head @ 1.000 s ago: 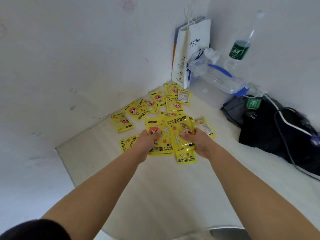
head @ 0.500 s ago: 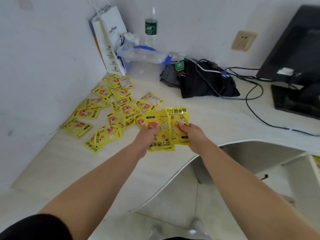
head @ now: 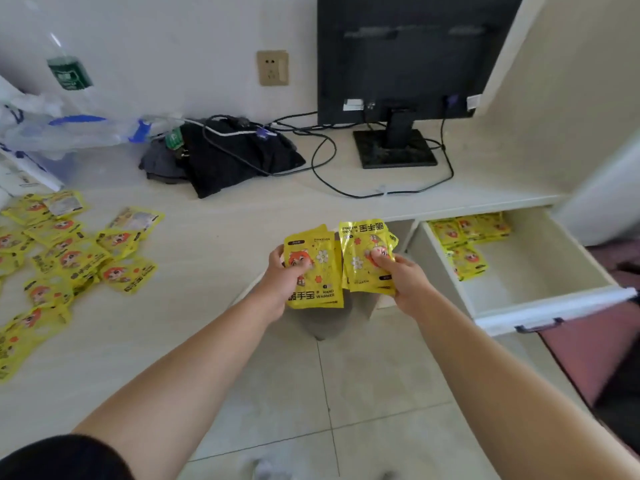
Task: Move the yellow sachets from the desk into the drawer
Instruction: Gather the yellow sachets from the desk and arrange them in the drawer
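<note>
My left hand grips a small stack of yellow sachets printed with a red cartoon face. My right hand holds a second stack of yellow sachets. Both stacks hover past the desk's curved front edge, left of the open white drawer. Several yellow sachets lie in the drawer's back left corner. Many more loose sachets are scattered on the desk at the far left.
A black monitor on its stand sits at the back with cables trailing forward. A pile of dark cloth lies left of it, and a clear plastic bag and a bottle stand at the back left. Tiled floor lies below.
Both hands have carried their stacks of sachets away from the pile and rightward, off the desk edge. My view has swung right, and the monitor and open drawer have come into sight.
</note>
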